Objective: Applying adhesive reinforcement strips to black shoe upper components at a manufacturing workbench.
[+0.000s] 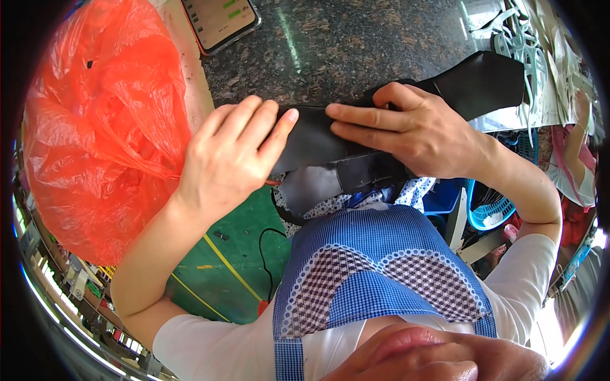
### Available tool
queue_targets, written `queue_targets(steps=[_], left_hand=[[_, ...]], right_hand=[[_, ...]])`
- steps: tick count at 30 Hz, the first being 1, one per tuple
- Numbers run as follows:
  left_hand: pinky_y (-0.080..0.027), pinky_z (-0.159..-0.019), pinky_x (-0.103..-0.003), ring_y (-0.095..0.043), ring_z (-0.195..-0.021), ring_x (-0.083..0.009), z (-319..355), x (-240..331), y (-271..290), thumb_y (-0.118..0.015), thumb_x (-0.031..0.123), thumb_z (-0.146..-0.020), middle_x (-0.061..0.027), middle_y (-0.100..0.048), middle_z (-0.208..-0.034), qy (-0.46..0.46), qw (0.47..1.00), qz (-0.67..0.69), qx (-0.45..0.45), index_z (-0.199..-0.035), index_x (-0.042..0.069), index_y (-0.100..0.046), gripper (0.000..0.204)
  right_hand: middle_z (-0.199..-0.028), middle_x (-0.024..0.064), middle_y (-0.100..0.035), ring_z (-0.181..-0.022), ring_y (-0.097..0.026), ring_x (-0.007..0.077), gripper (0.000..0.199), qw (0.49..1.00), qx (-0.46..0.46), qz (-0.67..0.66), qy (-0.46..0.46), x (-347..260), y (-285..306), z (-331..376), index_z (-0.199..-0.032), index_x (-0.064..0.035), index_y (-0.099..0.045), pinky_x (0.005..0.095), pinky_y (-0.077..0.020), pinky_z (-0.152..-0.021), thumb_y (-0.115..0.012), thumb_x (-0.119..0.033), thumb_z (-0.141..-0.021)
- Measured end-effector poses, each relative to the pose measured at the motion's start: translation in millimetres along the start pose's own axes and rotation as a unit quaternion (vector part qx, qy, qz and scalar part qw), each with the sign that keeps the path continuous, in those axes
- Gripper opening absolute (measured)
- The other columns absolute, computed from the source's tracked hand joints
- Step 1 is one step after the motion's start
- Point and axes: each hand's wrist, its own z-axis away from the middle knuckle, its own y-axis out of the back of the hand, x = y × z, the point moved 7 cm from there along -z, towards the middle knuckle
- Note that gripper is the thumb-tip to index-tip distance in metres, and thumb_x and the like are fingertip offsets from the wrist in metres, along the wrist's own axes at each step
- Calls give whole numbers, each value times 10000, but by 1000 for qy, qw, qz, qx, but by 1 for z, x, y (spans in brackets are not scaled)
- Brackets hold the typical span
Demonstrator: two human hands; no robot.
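While both hands press it at the speckled stone desk [356,44] edge, smooth black leather piece [318,136], left hand [232,159] grasping, right hand [406,130] flat fingers pinning, crinkled orange plastic bag [101,120] beside.

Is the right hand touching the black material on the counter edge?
Touching. The head view shows the right hand lying flat on the black material, its fingers pressed along the top with no gap.
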Motion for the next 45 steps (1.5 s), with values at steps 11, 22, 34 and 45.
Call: queue_targets(steps=[11,22,34,45], left_hand=[[-494,-994,-477,-593,-1173,-349,4,-10,0,-856,214,-654,-143,-584,-1229,82,979,181,-41,-1212,38,-687,609],[-539,-780,-390,-670,-882,-280,-70,-24,47,-825,323,-844,-78,-694,-949,-7,971,205,123,-1073,57,-757,357],[-564,-944,-421,-668,-1160,-291,-334,-180,-7,-721,183,-917,-39,-684,-1297,-42,984,-105,140,-1295,156,-646,386],[-579,-818,-306,-724,-996,-194,-250,-155,120,-690,-5,-918,-13,-733,-1183,-105,897,-76,422,-1211,169,-754,347]], right_hand=[[-1331,52,-691,-970,-617,242,351,996,-13,65,-63,-5,28,30,-991,-27,-753,363,-559,-815,-758,-144,-660],[-887,85,-584,-829,-648,244,137,994,-63,-23,-89,-53,-92,78,-884,-45,-647,339,-593,-654,-676,-150,-800],[-908,148,-706,-850,-714,301,144,887,202,-295,-291,36,50,87,-1002,-15,-731,392,-570,-738,-717,-148,-949],[-1224,74,-651,-1232,-574,275,158,887,170,353,-244,139,86,123,-1080,-75,-703,404,-511,-1014,-674,-129,-934]])
